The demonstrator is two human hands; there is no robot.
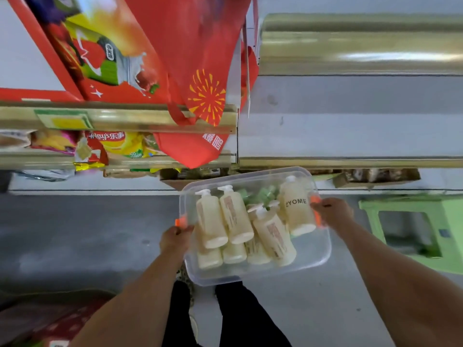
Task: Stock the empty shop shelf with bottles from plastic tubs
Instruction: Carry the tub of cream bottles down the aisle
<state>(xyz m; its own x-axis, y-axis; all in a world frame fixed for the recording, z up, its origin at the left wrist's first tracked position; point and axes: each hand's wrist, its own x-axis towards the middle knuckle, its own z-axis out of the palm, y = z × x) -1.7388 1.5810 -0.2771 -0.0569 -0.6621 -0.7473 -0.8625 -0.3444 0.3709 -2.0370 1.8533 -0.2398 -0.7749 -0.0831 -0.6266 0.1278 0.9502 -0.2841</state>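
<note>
A clear plastic tub [318,256] with orange handle clips is carried above the floor in front of me. Several cream pump bottles [235,216] lie in it, one marked ZYOME [297,205], with a few green bottles [263,195] behind them. My left hand [175,240] grips the tub's left rim by the orange clip. My right hand [332,211] grips the right rim by the other clip. Ahead on the right stands a bare grey shelf [350,136] with a gold front rail.
On the left, stocked shelves hold red gift boxes [105,53], a hanging red bag [200,96] and snack packets [112,144]. A green plastic stool [448,221] stands at the right. Cardboard boxes [375,176] sit under the bare shelf. My legs are below the tub.
</note>
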